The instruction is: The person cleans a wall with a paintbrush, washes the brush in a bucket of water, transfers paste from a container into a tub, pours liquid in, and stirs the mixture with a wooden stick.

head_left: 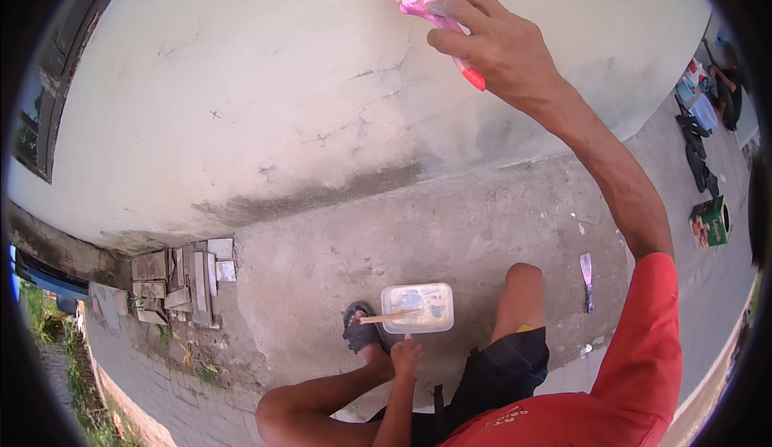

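Observation:
My right hand (503,45) is raised high against the wall, its fingers closed round a paintbrush (434,14). The brush has pale bristles, a pink-smeared ferrule and a red handle end, and its bristles point up and left. Low in the view, my left hand (406,356) is at the near rim of a white plastic tub (442,306), fingers closed, seemingly gripping that edge; the fingers under it are hidden. A wooden stick (386,317) lies across the tub's left side, one end inside. Pale residue coats the tub's bottom.
The pale wall (281,85) is cracked and stained dark along its base. A putty knife (587,282) lies on the concrete at right. Broken tiles (193,282) are piled at left. A green can (709,222), black sandals (696,149) and another person (728,85) are at far right.

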Demonstrator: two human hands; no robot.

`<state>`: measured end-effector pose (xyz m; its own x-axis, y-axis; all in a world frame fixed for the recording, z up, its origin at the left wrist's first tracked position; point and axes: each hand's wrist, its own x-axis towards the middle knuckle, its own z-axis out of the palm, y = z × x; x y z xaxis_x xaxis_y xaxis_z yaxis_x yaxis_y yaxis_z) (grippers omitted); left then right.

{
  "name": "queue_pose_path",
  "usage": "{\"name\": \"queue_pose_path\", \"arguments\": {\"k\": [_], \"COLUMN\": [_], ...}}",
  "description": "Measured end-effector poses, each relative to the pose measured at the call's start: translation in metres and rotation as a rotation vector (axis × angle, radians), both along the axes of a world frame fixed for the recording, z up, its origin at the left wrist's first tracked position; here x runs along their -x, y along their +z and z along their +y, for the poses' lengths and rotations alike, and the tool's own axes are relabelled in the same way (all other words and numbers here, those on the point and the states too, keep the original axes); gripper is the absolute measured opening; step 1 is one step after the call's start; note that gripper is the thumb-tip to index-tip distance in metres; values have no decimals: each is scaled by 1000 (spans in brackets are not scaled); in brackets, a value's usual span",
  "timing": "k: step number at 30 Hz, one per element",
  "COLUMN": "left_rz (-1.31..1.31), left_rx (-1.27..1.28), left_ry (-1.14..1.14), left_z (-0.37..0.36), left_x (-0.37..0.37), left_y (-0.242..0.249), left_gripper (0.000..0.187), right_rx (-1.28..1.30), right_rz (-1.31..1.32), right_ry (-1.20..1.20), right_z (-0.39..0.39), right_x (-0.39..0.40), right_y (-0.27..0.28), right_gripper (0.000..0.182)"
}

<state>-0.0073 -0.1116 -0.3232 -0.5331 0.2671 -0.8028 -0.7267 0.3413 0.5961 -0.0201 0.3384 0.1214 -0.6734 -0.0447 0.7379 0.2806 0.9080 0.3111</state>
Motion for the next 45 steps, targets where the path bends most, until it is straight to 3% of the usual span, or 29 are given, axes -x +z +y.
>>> {"name": "queue_pose_path", "arguments": {"k": [2,3,6,9,10,12,13,15,17,20,26,28,32,34,36,40,43,45], "left_rz": [-58,-120,-109,-25,-22,-35,-36,-68,-51,-29,-143,-155,-192,-205,-233,-290,-283,-251], "left_rx": [-82,-171,-266,-85,-81,-121,-121,-124,-104,-110,-234,-242,-269,-281,-364,-483,-477,-510], "left_ry": [73,169,144,74,61,109,101,47,43,60,53,55,64,93,53,86,63,87], "left_z": [11,17,19,23,23,23,24,22,23,20,16,10,22,18,11,-23,-41,-55], "left_x": [4,5,15,19,21,23,25,31,35,41,54,57,55,52,50,33,15,-5], "left_y": [-1,0,-9,-10,-10,-13,-16,-23,-24,-28,7,35,121,171,224,313,401,447], "left_gripper": [36,31,31,32,32,32,32,34,31,27,24,24,29,31,35,35,32,32], "right_rx": [-56,-29,51,494,500,1138,1136,2051,2042,1968,1772,1665,1696,1863,2146,2372,2484,2543], "right_rz": [-19,-89,-173,-355,-348,280,285,1373,1496,1688,1513,1451,1393,1418,1531,1809,1808,1836], "right_ry": [17,13,54,20,10,-210,-217,-76,-40,101,632,695,520,455,482,212,164,255], "right_z": [2,6,1,-15,-21,-25,-24,-24,-13,-13,-72,-80,-103,-122,-145,-223,-272,-294], "right_x": [-3,0,-15,-40,-43,-42,-36,-17,6,41,36,11,-62,-106,-156,-236,-280,-306], "right_y": [-19,-54,-178,-281,-310,-357,-368,-387,-388,-334,-134,-84,-30,-18,-7,39,89,125], "right_gripper": [20,18,10,13,13,21,21,18,18,20,23,24,19,20,23,29,27,27]}}
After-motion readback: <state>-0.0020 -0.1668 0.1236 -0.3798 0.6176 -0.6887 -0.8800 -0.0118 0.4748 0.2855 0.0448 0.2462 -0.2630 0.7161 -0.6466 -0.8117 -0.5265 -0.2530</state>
